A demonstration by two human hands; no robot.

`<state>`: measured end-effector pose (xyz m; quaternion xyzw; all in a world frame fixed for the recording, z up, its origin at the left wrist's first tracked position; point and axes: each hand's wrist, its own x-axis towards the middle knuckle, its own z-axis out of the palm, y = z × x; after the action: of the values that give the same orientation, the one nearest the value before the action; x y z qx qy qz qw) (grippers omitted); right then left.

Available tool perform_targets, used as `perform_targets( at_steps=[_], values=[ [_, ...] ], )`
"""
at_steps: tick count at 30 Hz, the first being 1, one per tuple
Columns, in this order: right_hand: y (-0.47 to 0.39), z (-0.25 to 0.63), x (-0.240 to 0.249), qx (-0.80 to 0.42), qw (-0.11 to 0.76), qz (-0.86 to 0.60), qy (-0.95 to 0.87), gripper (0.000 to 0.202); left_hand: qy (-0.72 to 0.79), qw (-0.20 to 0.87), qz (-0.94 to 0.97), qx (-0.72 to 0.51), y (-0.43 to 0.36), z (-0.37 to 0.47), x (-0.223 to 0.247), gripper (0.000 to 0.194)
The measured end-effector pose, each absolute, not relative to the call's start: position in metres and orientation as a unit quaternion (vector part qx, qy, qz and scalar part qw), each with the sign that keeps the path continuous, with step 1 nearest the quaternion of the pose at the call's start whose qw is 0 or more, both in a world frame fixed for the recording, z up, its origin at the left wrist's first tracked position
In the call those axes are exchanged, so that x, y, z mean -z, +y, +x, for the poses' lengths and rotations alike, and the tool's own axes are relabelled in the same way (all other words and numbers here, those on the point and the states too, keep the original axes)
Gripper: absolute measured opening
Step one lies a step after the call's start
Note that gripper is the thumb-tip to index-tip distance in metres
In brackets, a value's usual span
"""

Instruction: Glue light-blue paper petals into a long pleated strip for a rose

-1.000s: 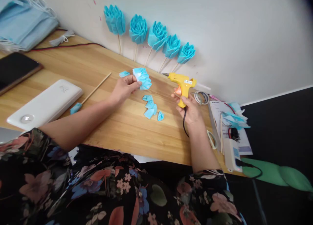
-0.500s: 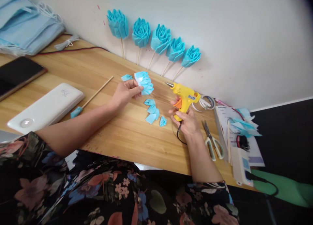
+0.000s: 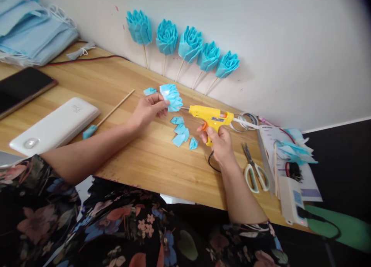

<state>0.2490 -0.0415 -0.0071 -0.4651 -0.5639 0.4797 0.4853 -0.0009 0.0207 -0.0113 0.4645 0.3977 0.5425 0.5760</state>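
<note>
Between thumb and fingers, my left hand (image 3: 153,107) pinches a strip of overlapping blue folded petals (image 3: 171,98) above the table. My right hand (image 3: 218,141) is wrapped round the handle of a yellow glue gun (image 3: 210,114), its metal nozzle pointing left, at or very near the strip's lower right edge. A white glue stick (image 3: 246,122) juts from the gun's back. Several loose blue petals (image 3: 180,128) lie below the strip, with a single one (image 3: 193,143) to their right. Another petal (image 3: 150,91) lies beyond my left hand.
Several blue flowers on sticks (image 3: 167,37) lean on the wall. At left are masks (image 3: 34,31), a phone (image 3: 26,87), a white power bank (image 3: 55,125) and a stick with a blue bud (image 3: 116,107). At right lie scissors (image 3: 255,170), papers (image 3: 310,182) and a power strip (image 3: 291,201).
My right hand has tilted the glue gun level and brought its nozzle left to the petal strip. The glue stick now shows behind it. My left hand has barely moved.
</note>
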Motion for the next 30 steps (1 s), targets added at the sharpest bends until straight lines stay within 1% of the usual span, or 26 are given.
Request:
perform_targets(
  at_steps=[10, 17, 23, 30],
  values=[
    [-0.0431, 0.2459, 0.0102, -0.459, 0.458, -0.491, -0.582, 0.039, 0.408, 0.601, 0.452, -0.518, 0.0156, 0.0043, 0.0077, 0.024],
    [-0.0423, 0.2465, 0.0112, -0.466, 0.458, -0.489, -0.578, 0.038, 0.408, 0.594, 0.462, -0.516, 0.0139, 0.0042, 0.0056, 0.022],
    [-0.0434, 0.2451, 0.0111, -0.468, 0.451, -0.486, -0.584, 0.037, 0.411, 0.590, 0.470, -0.512, 0.0141, 0.0036, 0.0061, 0.025],
    [-0.0423, 0.2492, 0.0124, -0.433, 0.436, -0.510, -0.602, 0.036, 0.407, 0.593, 0.458, -0.523, 0.0136, 0.0048, 0.0053, 0.026]
  ],
)
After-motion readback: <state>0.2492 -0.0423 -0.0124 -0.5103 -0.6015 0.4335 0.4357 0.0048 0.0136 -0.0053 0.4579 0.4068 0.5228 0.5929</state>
